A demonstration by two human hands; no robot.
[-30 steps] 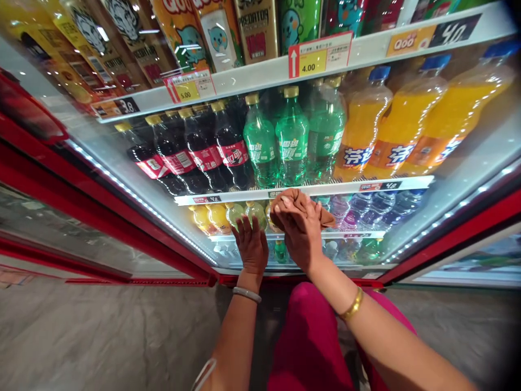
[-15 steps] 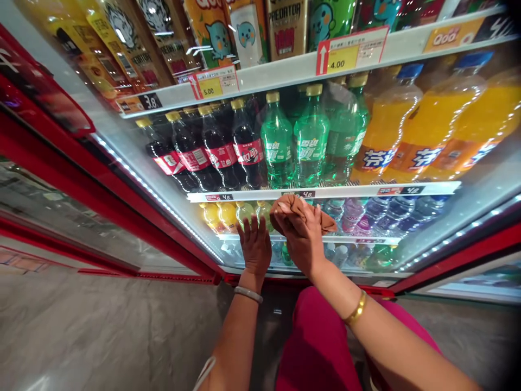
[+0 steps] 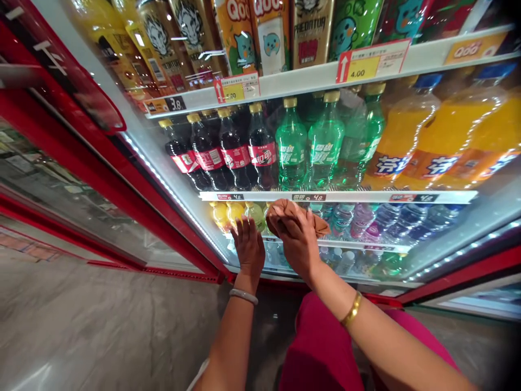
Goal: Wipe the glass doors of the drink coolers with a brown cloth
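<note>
My right hand (image 3: 300, 247) presses a folded brown cloth (image 3: 322, 225), its fingers lying over the fabric and a gold bangle on the wrist. To its left, my left hand (image 3: 249, 247) is raised with the palm forward, fingers stretched and holding nothing. It wears a pale bangle. Both hands are in front of the lower shelves of a lit drinks fridge (image 3: 260, 197), near yellow-capped bottles (image 3: 235, 212). Reflections suggest glass before the shelves; whether the left palm touches it I cannot tell.
Above the hands stand cola bottles (image 3: 262, 155), green soda bottles (image 3: 325, 146) and large orange soda bottles (image 3: 439, 141). Cans and price tags (image 3: 358, 72) line the upper shelf. Red door frames (image 3: 171, 217) flank the fridge, over a grey floor (image 3: 101, 336).
Both hands have shifted a little left across the fridge front, the right one still with the cloth. The camera view has turned slightly, so the shelves appear further right.
</note>
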